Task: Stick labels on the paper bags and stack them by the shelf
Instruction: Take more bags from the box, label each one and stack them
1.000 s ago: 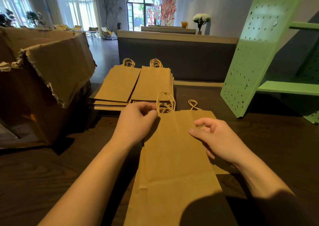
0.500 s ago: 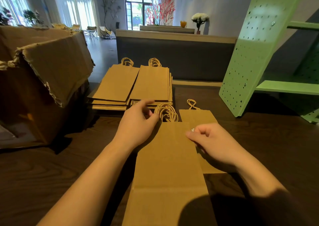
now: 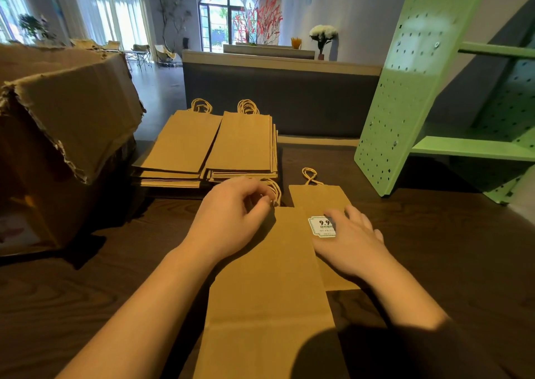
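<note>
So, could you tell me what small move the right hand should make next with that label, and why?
Probably press and smooth the label flat with the right hand. It lies on the lower bag, just beside the right edge of the top bag, partly under that hand's spread fingers, and may not be fully stuck. The left hand holds that bag's handles.

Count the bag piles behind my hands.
2: the left pile next to the cardboard box, the right pile close beside it. More bags may lie hidden inside the box.
</note>
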Demonstrator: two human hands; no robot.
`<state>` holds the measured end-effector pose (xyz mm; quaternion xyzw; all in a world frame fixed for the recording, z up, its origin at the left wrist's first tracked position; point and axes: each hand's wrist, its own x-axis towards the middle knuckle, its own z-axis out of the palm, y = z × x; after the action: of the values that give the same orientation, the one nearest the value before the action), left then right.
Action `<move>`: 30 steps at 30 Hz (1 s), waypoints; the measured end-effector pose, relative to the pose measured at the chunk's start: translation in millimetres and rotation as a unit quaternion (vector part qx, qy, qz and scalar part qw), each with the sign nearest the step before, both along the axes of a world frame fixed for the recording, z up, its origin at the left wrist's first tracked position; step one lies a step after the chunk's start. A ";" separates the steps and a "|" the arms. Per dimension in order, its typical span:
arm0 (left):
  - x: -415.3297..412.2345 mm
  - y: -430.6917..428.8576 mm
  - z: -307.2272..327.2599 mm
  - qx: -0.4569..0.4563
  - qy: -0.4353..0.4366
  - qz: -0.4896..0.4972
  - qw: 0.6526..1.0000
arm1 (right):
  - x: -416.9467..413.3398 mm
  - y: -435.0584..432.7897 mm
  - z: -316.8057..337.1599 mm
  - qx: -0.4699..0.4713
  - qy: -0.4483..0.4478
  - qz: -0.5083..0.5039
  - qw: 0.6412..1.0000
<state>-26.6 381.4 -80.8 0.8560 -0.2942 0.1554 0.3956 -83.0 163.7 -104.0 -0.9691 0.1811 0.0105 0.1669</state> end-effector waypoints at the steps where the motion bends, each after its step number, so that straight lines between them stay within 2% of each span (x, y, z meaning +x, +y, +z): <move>1: -0.1 0.3 -0.6 0.014 0.008 -0.004 1.000 | 0.4 0.6 -0.2 -0.002 0.010 -0.001 1.000; 5: 1.6 0.1 -4.1 0.052 0.019 -0.016 0.998 | 1.1 1.6 0.1 -0.014 0.011 -0.011 1.000; 16: 2.8 -2.6 -6.4 0.055 0.029 -0.018 0.998 | 3.8 1.5 6.0 -0.064 -0.005 -0.032 0.997; 30: 2.8 -2.9 -6.9 0.051 0.046 -0.022 0.997 | 1.4 -1.2 10.4 -0.061 -0.005 -0.045 0.997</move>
<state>-23.8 378.5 -87.8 0.8746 -0.3021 0.0922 0.3678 -81.6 162.6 -93.6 -0.9685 0.2237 -0.0129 0.1083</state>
